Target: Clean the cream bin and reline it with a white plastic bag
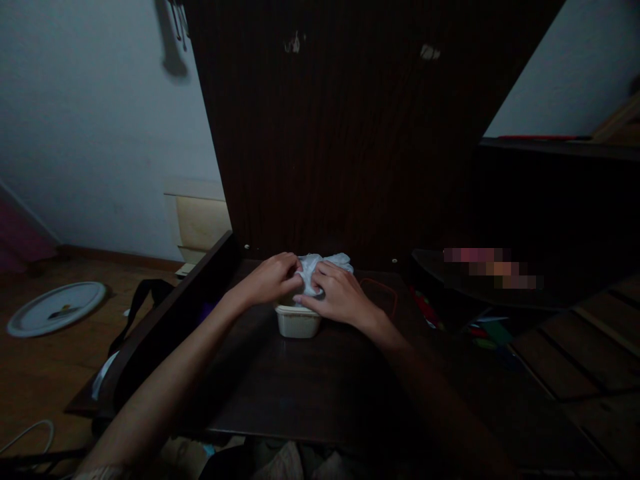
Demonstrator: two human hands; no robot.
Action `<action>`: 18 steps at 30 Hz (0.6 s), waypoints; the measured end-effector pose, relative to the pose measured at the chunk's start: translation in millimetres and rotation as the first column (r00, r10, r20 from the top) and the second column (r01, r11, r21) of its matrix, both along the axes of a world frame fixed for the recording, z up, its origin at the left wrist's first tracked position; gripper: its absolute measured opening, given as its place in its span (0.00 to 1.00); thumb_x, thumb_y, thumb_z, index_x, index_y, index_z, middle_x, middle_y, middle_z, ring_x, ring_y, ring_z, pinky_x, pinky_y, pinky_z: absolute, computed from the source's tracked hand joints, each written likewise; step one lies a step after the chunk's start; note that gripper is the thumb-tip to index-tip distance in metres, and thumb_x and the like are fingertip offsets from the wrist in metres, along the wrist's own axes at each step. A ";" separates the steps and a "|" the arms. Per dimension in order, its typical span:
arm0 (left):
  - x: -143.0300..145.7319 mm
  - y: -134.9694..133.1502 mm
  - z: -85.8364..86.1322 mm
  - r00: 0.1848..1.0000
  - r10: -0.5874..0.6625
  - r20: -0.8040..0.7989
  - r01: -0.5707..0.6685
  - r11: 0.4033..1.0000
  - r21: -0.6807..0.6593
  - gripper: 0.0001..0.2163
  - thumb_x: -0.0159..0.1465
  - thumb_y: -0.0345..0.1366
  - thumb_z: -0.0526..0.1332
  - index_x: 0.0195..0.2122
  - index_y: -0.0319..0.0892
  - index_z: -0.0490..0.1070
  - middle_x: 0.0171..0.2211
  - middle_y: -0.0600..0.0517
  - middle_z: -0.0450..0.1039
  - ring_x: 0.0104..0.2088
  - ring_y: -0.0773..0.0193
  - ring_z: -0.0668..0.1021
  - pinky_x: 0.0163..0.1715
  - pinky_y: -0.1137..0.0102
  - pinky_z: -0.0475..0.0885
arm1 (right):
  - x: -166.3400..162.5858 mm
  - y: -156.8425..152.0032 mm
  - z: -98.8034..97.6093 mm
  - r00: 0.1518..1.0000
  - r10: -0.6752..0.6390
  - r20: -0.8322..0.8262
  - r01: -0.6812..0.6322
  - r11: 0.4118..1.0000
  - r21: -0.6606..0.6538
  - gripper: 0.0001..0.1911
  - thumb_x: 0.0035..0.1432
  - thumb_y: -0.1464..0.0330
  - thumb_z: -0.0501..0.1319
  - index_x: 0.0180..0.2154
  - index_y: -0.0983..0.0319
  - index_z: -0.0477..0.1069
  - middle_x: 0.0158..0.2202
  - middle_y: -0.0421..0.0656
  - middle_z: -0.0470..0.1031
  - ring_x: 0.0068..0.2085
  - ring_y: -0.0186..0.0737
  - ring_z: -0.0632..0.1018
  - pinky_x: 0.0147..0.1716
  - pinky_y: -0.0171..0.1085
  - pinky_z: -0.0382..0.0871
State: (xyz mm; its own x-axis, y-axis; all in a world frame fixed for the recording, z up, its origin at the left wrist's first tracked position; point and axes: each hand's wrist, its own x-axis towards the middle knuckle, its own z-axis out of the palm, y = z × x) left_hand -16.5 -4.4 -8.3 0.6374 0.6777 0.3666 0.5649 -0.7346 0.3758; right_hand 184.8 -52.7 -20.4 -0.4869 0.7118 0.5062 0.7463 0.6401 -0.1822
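Observation:
My left hand (274, 277) and my right hand (336, 291) meet over a small cream-coloured tub (299, 324) with ribbed sides. A crumpled white plastic bag (340, 261) bunches up between them, just above and behind the tub. My left fingers pinch the bag's left side, while the right fingers curl over its front with the thumb pointing left. The hands and the bag hide most of the tub's opening, so its contents do not show. The tub stands upright on a dark wooden desk (285, 387).
A tall dark wooden panel (340, 147) rises behind the desk, and a raised side board (170, 327) borders its left. A thin reddish loop (394, 293) lies right of the bag. On the floor at left rests a white oval lid-like object (57, 308). Dark shelving (555, 220) stands at right.

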 end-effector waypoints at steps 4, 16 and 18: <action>1.3 -1.0 -0.2 0.999 -0.009 0.033 0.009 1.000 0.005 0.05 0.63 0.36 0.58 0.35 0.40 0.69 0.30 0.51 0.70 0.30 0.61 0.72 0.34 0.67 0.68 | -5.9 3.3 -2.7 0.993 -0.028 0.114 0.020 0.997 0.077 0.07 0.65 0.70 0.61 0.34 0.64 0.75 0.35 0.46 0.74 0.38 0.42 0.73 0.36 0.39 0.64; -7.4 7.2 -12.1 0.998 0.025 -0.059 -0.019 0.995 0.097 0.04 0.64 0.36 0.56 0.36 0.42 0.67 0.35 0.49 0.69 0.38 0.56 0.71 0.41 0.62 0.68 | 11.3 9.4 -10.9 0.935 0.353 -0.018 -0.346 0.925 0.158 0.15 0.67 0.70 0.61 0.26 0.64 0.74 0.29 0.42 0.71 0.33 0.38 0.71 0.33 0.37 0.63; -8.3 7.3 -13.8 0.999 0.007 -0.035 -0.005 0.997 0.083 0.04 0.64 0.35 0.56 0.37 0.42 0.66 0.35 0.49 0.69 0.38 0.56 0.71 0.41 0.62 0.68 | 14.6 8.0 -11.6 0.923 0.376 -0.076 -0.364 0.922 0.135 0.16 0.68 0.70 0.61 0.25 0.64 0.73 0.29 0.42 0.71 0.33 0.37 0.71 0.34 0.36 0.64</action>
